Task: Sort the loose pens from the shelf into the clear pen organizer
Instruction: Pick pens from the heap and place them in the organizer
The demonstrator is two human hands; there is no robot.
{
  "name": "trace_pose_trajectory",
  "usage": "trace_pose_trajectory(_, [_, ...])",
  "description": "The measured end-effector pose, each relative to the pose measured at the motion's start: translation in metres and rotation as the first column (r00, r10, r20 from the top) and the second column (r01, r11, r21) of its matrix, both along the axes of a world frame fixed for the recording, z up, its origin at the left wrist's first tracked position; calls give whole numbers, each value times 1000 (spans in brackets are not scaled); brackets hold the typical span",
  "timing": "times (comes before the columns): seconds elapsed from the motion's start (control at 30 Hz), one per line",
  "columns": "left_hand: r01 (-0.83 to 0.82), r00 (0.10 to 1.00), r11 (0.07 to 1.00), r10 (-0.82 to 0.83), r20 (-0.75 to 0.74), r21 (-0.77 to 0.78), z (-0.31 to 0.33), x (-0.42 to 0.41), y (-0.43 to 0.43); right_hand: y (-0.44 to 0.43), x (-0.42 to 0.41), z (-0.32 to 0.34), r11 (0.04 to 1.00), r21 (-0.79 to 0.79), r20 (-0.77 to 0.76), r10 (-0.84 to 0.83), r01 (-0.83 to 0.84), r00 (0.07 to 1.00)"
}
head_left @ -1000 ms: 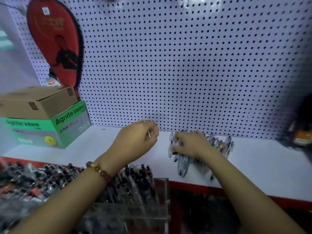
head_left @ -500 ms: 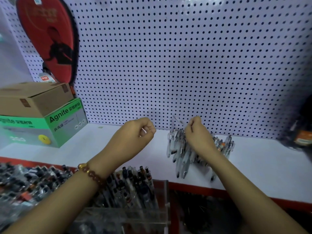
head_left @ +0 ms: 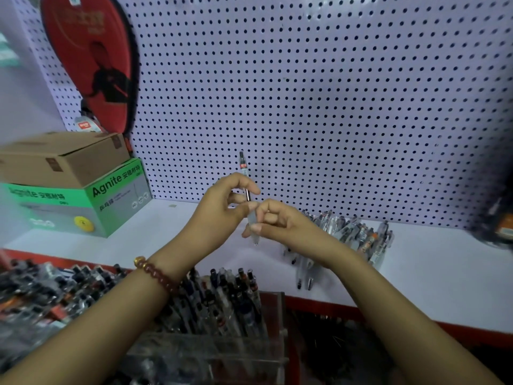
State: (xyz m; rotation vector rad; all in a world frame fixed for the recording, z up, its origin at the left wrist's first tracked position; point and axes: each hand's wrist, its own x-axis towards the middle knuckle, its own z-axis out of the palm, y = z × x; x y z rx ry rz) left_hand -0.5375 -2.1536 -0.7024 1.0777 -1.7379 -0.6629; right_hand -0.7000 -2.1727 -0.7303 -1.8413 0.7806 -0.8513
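- Pen (head_left: pixel 243 165) stands nearly upright above the shelf (head_left: pixel 433 276), tip down. I judge it is being squared up to drop cleanly into a slot.
- My left hand (head_left: pixel 219 211) pinches its middle between thumb and forefinger. My right hand (head_left: pixel 281 222) pinches the pale grip below.
- Loose pens (head_left: pixel 356 234) lie heaped just behind my right wrist, handy for the next pick.
- Clear pen organizer (head_left: pixel 279 315) sits nearest me, below my hands, already crowded.

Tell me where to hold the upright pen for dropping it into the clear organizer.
Probably the upper barrel, from the left side, where the left hand pinches the pen. It stands nearly upright, tip down, so held there it can lower straight into the organizer, once the right hand lets go.
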Motion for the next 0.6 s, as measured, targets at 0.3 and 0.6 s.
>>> trace_pose_trajectory(0.3, [-120,992,990,123,35,-70,-2,2,1,-52,-13,-43,776,-573,-706,-631,263,322])
trace_pose_trajectory(0.6, [-165,985,981,168,22,-104,-4,5,0,-53,11,-50,766,-624,-709,-639,157,298])
